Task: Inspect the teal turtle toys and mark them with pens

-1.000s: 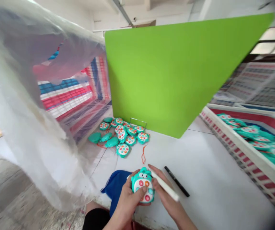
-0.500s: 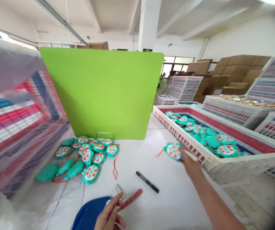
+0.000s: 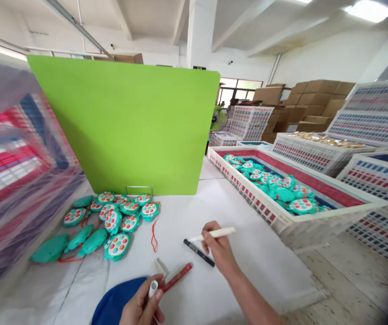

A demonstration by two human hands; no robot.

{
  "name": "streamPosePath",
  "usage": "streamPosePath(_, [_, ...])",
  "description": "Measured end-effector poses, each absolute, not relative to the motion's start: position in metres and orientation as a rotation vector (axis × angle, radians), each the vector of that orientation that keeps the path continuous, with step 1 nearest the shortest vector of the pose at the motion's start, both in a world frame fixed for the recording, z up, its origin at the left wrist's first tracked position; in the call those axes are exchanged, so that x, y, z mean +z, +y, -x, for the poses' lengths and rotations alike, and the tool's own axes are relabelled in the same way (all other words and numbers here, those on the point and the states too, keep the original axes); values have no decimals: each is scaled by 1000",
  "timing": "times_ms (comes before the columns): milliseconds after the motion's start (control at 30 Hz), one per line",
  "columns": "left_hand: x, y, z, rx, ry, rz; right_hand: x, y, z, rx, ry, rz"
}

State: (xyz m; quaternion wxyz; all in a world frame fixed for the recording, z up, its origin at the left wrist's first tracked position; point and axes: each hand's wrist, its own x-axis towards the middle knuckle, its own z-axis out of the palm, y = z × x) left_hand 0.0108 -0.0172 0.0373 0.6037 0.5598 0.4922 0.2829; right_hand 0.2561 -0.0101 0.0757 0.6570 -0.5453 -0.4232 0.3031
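My right hand (image 3: 217,247) is closed on a white marker pen (image 3: 216,234), held just above a black marker (image 3: 199,253) that lies on the white table (image 3: 248,253). At the bottom edge, my left hand (image 3: 141,309) pinches a small white cap (image 3: 152,287). A red pen (image 3: 177,276) lies at its fingertips, and whether the fingers grip it is unclear. A pile of several teal button toys (image 3: 113,219) with orange cords lies at the left, under an upright green board (image 3: 126,131).
A white slotted crate (image 3: 282,223) at the right holds several more teal toys (image 3: 282,192). More crates and cardboard boxes stand behind it. Plastic-wrapped crates (image 3: 7,180) line the left side. A blue cloth (image 3: 116,304) lies under my left hand.
My right hand came back from the crate's edge to the middle of the table. The teal toy it carried is gone from it; it keeps the white pen. The view swung right.
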Motion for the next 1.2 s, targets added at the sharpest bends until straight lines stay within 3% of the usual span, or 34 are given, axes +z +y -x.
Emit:
streamPosePath(167, [65, -26, -7, 699, 1244, -1436, 73, -26, -194, 1046, -1152, 1004])
streamPosePath(367, [77, -32, -7, 743, 1241, -1601, 77, -28, -178, 1113, -1232, 1036])
streamPosePath(700, [71, -32, -9, 255, 1522, -2233, 40, -28, -141, 1145, -1079, 1132])
streamPosePath(800, [70, -30, -13, 266, 1445, -2274, 44, -20, -149, 1198, -1147, 1186])
streamPosePath(867, [69, -23, -10, 376, 1346, -2287, 49, -12, -168, 1104, -1381, 1237])
streamPosePath(967, [63, 8, 14, 516, 1365, -2318, 47, -1, -217, 658, -1810, 1352])
streamPosePath(1067, [59, 64, 62, 386, 1807, -2280, 26, 7, -283, 117, -2064, 1524])
streamPosePath(1200, [67, 142, 127, 342, 2216, -2050, -16, 7, -358, -227, -2166, 1600])
